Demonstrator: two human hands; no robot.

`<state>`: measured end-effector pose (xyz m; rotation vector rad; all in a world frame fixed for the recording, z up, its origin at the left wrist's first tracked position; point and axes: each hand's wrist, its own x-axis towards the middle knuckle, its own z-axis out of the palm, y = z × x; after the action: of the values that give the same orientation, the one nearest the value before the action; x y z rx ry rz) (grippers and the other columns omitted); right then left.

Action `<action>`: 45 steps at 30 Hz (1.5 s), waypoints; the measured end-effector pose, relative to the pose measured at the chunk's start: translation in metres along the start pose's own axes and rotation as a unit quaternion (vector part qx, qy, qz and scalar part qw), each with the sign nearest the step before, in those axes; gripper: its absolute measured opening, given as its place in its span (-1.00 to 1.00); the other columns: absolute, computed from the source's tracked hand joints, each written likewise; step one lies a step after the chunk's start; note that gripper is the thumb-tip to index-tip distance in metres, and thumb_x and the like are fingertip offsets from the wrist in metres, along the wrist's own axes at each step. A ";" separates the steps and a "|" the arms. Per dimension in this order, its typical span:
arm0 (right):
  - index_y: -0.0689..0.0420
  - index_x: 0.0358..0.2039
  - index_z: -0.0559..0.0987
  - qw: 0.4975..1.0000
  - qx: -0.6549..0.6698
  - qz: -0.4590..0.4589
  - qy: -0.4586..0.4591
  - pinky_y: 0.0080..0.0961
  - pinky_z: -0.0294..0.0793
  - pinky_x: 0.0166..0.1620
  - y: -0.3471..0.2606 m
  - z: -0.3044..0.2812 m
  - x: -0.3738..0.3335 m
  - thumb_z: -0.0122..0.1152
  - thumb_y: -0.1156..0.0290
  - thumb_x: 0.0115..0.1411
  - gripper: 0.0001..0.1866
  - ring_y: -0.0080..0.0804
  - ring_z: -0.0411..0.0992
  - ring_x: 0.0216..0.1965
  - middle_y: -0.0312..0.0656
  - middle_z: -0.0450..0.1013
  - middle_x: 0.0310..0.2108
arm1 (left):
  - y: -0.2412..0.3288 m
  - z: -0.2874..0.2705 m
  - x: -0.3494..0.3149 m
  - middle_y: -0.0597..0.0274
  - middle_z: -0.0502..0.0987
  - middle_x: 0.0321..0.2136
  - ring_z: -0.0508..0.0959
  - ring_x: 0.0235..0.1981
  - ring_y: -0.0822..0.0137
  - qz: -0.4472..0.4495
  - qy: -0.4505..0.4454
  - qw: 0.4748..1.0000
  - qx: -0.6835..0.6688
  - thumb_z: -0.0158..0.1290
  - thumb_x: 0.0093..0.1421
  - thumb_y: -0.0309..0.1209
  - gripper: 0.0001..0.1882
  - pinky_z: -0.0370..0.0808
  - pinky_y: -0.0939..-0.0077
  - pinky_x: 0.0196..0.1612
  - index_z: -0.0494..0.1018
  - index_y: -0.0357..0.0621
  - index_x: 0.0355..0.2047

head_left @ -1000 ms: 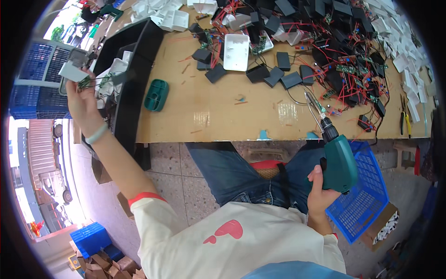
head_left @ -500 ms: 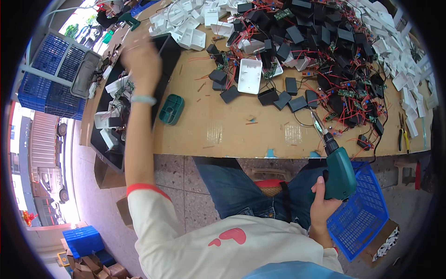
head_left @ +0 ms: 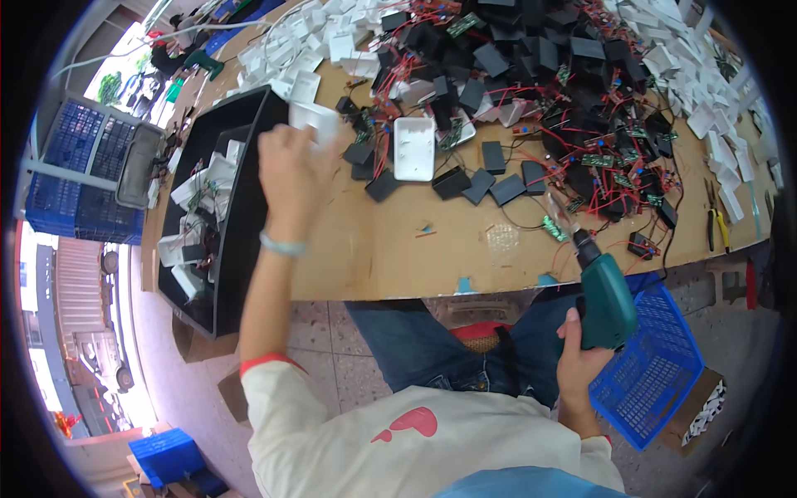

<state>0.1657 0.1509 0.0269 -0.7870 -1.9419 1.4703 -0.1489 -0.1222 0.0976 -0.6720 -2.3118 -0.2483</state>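
My left hand (head_left: pixel 295 170), blurred by motion, is over the left part of the table beside a long black bin (head_left: pixel 220 286). Its fingers are closed on a white plastic housing shell (head_left: pixel 314 119), also smeared. Inside the bin lie white shells (head_left: pixel 217 170) with wires and small boards. My right hand (head_left: pixel 579 361) grips a dark green electric screwdriver (head_left: pixel 608 297), its bit pointing up and left over the table's near edge. Close to the bit lies a small green circuit board (head_left: pixel 554 229). A white shell (head_left: pixel 414 149) rests open side up mid-table.
Black boxes (head_left: pixel 506 58) with red wires and circuit boards are heaped at the back. White shells (head_left: pixel 697 91) pile up on the right, others at the far left. Yellow-handled pliers (head_left: pixel 716 220) lie at the right. A blue basket (head_left: pixel 652 373) stands below the table edge.
My left hand has drawn back from over the black bin to the right, now with a white shell. The view has shifted slightly. My right hand keeps its grip on the screwdriver.
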 end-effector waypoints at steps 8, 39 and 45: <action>0.34 -0.17 0.56 0.999 0.021 -0.029 -0.039 -0.65 0.36 -0.44 -0.010 0.009 0.001 0.25 0.54 0.26 -0.83 -0.62 0.39 -0.57 -0.33 0.43 -0.62 | 0.160 0.021 -0.092 0.07 0.52 -0.35 0.53 -0.25 0.06 0.016 -0.087 0.984 -0.155 0.27 0.12 -0.22 -0.71 0.52 0.21 -0.26 0.51 -0.19 -0.42; 0.35 -0.11 0.53 0.998 0.057 -0.015 -0.007 -0.64 0.39 -0.47 -0.008 -0.006 -0.017 0.26 0.60 0.24 -0.78 -0.62 0.39 -0.57 -0.29 0.44 -0.55 | -0.019 0.059 0.016 0.22 0.63 -0.27 0.60 -0.21 0.45 -0.272 0.171 0.725 -0.608 -0.04 0.46 -0.25 -0.64 0.53 0.58 -0.08 0.51 -0.33 -0.02; 0.34 -0.13 0.53 0.998 0.040 -0.005 -0.045 -0.64 0.41 -0.47 -0.010 -0.005 -0.016 0.26 0.62 0.23 -0.79 -0.62 0.40 -0.57 -0.28 0.46 -0.54 | 0.014 -0.009 -0.008 0.33 0.54 -0.38 0.55 -0.25 0.49 -0.210 0.211 0.748 -0.593 -0.10 0.49 -0.26 -0.62 0.48 0.57 -0.01 0.47 -0.36 0.05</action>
<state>0.1789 0.1398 0.0358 -0.6838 -1.9359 1.5923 -0.1310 -0.1172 0.0989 -0.5245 -1.5877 -1.9626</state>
